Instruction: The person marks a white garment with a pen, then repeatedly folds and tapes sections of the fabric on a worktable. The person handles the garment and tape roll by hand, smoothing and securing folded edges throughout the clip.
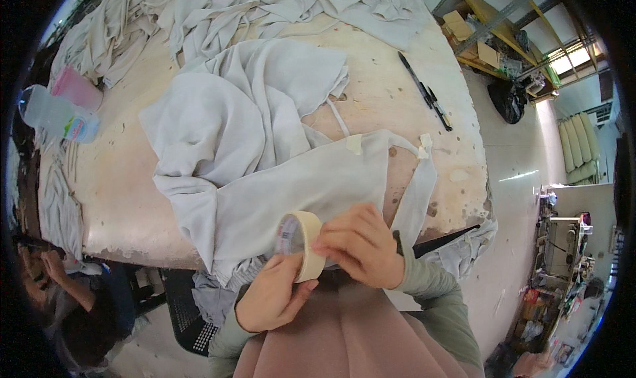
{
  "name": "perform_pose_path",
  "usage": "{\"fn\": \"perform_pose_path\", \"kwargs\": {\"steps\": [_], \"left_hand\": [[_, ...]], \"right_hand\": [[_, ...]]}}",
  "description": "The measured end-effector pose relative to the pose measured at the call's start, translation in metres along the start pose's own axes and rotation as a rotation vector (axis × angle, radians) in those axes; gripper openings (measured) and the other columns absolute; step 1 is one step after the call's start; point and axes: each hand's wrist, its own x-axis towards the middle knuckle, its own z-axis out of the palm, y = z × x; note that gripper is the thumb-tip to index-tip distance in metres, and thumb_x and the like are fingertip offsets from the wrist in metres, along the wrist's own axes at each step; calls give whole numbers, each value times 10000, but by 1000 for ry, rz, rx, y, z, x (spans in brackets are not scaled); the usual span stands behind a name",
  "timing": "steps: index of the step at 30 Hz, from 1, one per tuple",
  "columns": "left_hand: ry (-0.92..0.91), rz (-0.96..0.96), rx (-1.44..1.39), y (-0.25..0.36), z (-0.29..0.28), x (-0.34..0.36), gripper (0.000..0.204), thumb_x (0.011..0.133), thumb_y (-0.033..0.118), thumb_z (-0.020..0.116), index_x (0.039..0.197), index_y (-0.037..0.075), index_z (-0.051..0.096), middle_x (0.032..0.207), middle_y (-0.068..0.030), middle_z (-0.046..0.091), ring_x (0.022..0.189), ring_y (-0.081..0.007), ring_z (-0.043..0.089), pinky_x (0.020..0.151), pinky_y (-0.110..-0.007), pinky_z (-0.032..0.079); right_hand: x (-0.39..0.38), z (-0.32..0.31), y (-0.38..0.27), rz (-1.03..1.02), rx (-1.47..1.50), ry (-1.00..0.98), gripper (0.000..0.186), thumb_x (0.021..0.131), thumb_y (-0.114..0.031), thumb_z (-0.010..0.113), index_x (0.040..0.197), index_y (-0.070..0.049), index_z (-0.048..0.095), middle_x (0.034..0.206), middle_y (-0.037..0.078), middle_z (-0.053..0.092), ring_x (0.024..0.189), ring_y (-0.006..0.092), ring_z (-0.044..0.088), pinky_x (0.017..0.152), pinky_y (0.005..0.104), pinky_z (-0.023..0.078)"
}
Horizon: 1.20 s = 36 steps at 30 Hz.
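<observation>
A roll of cream masking tape (314, 267) is held upright over the table's near edge. My left hand (271, 300) grips it from below, with the thumb at its rim. My right hand (363, 249) is closed, its fingertips pinched against the right side of the roll; whether they hold a loose tape end is hidden. Just beyond both hands lies a pale grey cloth garment (301, 183), partly flat and partly bunched. One short tape strip (354, 144) sticks to its upper edge, and another tape piece (424, 143) sits on a narrow cloth band (416, 196) to the right.
Two black pens (427, 93) lie on the worn wooden table (112, 199). A pink cup (78, 89) and a clear plastic container (63, 116) are at the left. More grey cloth (285, 7) is heaped at the far side. Another person (86, 318) sits at lower left.
</observation>
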Motion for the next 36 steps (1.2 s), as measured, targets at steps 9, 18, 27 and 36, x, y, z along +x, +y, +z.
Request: {"fn": "perform_pose_path", "kwargs": {"steps": [9,18,27,36], "left_hand": [[381,123,62,0,-7,-11,461,750,26,680,1116,119,417,905,-60,681,750,-235,636,676,-316,448],[385,560,216,23,25,15,220,661,89,696,838,172,595,699,18,594,471,-107,466,456,-233,314],[137,561,-89,10,17,22,291,789,177,659,1077,174,619,779,-56,578,630,-170,520,573,-284,436],[495,-245,514,-43,-42,68,321,801,205,657,1082,63,594,1059,-85,582,1016,-296,476,851,-405,365]], "right_hand": [[-12,0,-20,-434,184,-39,252,804,-183,635,1003,-30,612,986,70,595,843,209,585,796,395,441],[1,-19,-5,174,646,493,125,822,-71,649,877,-33,543,811,44,556,789,201,548,759,359,464],[-7,-9,12,248,973,160,640,802,-290,667,1268,-39,307,983,124,529,993,175,504,858,316,429],[40,-70,126,156,-618,330,269,797,-195,671,963,-13,561,1212,149,490,1082,257,507,902,360,418]]}}
